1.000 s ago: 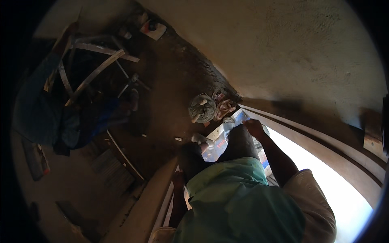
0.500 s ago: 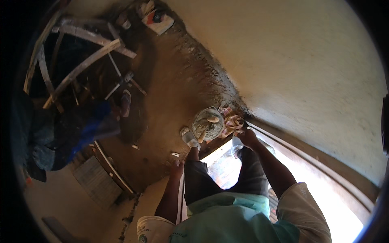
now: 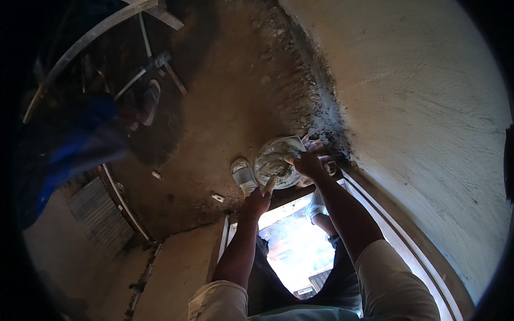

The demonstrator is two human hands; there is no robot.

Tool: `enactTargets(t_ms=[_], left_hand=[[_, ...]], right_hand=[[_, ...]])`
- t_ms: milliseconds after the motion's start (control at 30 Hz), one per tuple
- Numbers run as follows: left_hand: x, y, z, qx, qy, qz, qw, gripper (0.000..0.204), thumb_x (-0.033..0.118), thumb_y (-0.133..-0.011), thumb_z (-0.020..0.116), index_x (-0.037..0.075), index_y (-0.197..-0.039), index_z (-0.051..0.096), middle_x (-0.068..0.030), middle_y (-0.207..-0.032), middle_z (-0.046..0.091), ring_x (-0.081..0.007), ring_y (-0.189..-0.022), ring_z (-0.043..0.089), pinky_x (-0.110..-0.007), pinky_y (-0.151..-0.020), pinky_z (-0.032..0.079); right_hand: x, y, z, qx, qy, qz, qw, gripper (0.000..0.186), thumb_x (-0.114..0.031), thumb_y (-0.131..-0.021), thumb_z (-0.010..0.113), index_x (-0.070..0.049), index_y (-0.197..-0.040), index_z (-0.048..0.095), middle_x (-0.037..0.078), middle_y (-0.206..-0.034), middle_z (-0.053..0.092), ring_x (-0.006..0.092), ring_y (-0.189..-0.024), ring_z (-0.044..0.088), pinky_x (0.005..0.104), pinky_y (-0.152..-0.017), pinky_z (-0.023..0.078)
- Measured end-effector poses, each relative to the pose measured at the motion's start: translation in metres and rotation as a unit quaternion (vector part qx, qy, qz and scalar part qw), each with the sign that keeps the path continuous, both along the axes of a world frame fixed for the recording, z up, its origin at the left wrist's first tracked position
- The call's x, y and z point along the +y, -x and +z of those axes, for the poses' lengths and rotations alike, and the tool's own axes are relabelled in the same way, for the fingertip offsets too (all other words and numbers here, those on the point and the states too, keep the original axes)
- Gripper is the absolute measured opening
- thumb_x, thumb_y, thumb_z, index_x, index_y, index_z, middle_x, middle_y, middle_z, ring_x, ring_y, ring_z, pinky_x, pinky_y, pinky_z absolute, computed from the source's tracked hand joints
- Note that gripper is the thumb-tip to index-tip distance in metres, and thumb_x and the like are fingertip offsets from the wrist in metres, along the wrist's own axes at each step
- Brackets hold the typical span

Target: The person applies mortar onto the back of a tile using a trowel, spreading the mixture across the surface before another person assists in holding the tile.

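A round bucket (image 3: 262, 176) of wet grey mortar (image 3: 277, 163) stands on the floor between my feet. Two pale, stubby tool handles stick out of the mix; the working ends are sunk in it, so their kind is hidden. My left hand (image 3: 259, 201) is closed round the end of the near handle (image 3: 271, 184) at the bucket's near rim. On the right side, my right hand (image 3: 309, 165) grips the other handle (image 3: 289, 159), its fingers partly hidden. A pink checked cloth (image 3: 327, 165) lies crumpled beside the bucket, under my right forearm.
A plastered wall (image 3: 417, 107) rises on the right, with crumbled debris along its foot. Bright light fills a doorway beneath me. A hammer (image 3: 160, 59) and wooden timbers (image 3: 91, 37) are at the far left, near another person's leg (image 3: 80, 139). A corrugated sheet (image 3: 99, 214) lies lower left.
I have bent closer to the bucket. My left hand moved from beside my knee to the near handle; my right hand moved from the cloth to the other handle.
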State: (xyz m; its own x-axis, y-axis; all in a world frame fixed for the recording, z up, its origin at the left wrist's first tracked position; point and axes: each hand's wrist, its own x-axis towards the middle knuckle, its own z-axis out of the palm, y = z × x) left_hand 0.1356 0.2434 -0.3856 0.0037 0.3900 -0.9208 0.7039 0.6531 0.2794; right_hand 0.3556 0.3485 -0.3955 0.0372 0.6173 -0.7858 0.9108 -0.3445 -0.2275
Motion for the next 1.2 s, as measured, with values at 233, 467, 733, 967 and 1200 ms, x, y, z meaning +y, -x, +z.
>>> enactTargets(t_ms=[233, 467, 733, 967, 1200], left_hand=[[0.019, -0.029, -0.009, 0.0, 0.103, -0.049, 0.993, 0.063, 0.053, -0.093, 0.04, -0.001, -0.123, 0.053, -0.0261, -0.12, 0.058, -0.039, -0.12, 0.052, -0.047, -0.102, 0.038], [0.048, -0.03, 0.077, 0.001, 0.062, -0.055, 0.997, 0.059, 0.052, -0.092, 0.042, 0.002, -0.123, 0.052, -0.0246, -0.117, 0.059, -0.0416, -0.111, 0.056, -0.048, -0.092, 0.045], [0.015, -0.024, 0.146, 0.014, -0.182, 0.066, 0.981, 0.036, 0.037, -0.09, 0.056, 0.001, -0.092, 0.057, -0.018, -0.084, 0.063, -0.0335, -0.072, 0.062, -0.043, -0.062, 0.049], [-0.06, 0.002, 0.113, -0.087, 0.085, 0.291, 0.949, 0.029, 0.013, -0.074, 0.073, -0.002, -0.096, 0.059, -0.0123, -0.076, 0.061, -0.0185, -0.066, 0.062, -0.032, -0.059, 0.05], [-0.006, -0.02, 0.175, 0.052, -0.074, 0.054, 0.994, 0.038, 0.018, -0.074, 0.073, -0.002, -0.101, 0.053, -0.0207, -0.095, 0.06, -0.0356, -0.089, 0.061, -0.043, -0.078, 0.048]], right_hand=[[0.013, 0.017, -0.002, -0.031, 0.129, 0.065, 0.989, 0.051, -0.05, -0.082, 0.062, -0.006, -0.106, 0.067, 0.017, -0.108, 0.067, 0.0336, -0.103, 0.063, 0.0436, -0.088, 0.05], [-0.014, 0.017, 0.019, -0.024, 0.063, 0.049, 0.996, 0.049, -0.051, -0.083, 0.059, -0.004, -0.092, 0.069, 0.021, -0.094, 0.067, 0.0355, -0.092, 0.067, 0.0454, -0.08, 0.053], [-0.049, -0.053, 0.058, 0.143, 0.062, -0.168, 0.973, 0.05, -0.049, -0.086, 0.061, 0.001, -0.081, 0.066, 0.013, -0.068, 0.063, 0.0242, -0.062, 0.065, 0.0353, -0.057, 0.052], [-0.083, -0.066, 0.136, 0.236, 0.14, -0.424, 0.863, 0.037, -0.029, -0.083, 0.073, 0.001, -0.1, 0.057, 0.008, -0.07, 0.061, 0.0116, -0.054, 0.056, 0.0245, -0.048, 0.045], [-0.122, -0.057, 0.156, 0.239, 0.076, -0.458, 0.853, 0.047, -0.035, -0.085, 0.071, 0.002, -0.107, 0.054, 0.002, -0.065, 0.056, 0.0062, -0.046, 0.05, 0.0204, -0.04, 0.038]])
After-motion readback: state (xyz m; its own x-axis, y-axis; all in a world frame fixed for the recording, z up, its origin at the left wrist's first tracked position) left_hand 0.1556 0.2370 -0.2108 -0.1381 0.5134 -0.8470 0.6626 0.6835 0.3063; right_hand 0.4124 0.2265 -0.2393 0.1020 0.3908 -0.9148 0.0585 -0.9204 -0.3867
